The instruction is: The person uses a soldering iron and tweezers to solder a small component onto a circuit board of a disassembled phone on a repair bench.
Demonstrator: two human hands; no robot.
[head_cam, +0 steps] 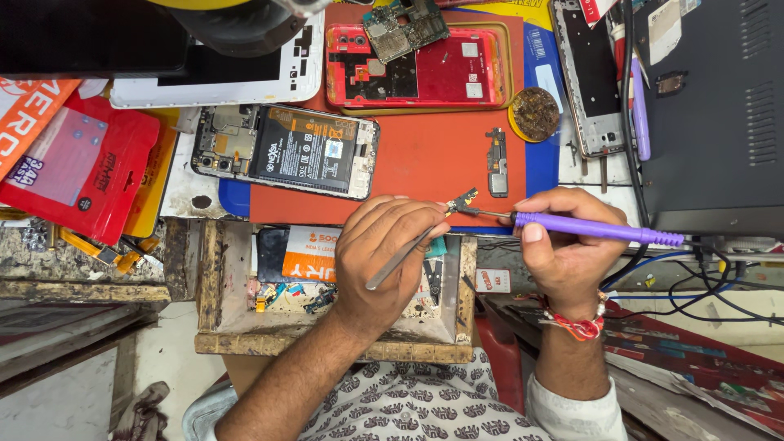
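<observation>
My left hand (384, 253) grips metal tweezers (400, 257) that pinch a small circuit part (464, 200) above the near edge of the orange work mat (433, 163). A purple-handled soldering iron (596, 229) sits in my right hand (563, 245), its tip touching that small part. An opened phone with a black battery (286, 149) lies on the mat to the left. Farther back rests a red phone frame (416, 69) with a loose circuit board (404, 26) on top.
A small grey module (496, 162) and a round brass-wool tip cleaner (535, 113) sit on the mat's right. A dark power unit (719, 114) stands at right, cables below. Red packets (77, 167) lie left. An open wooden drawer (327, 322) of parts is beneath my hands.
</observation>
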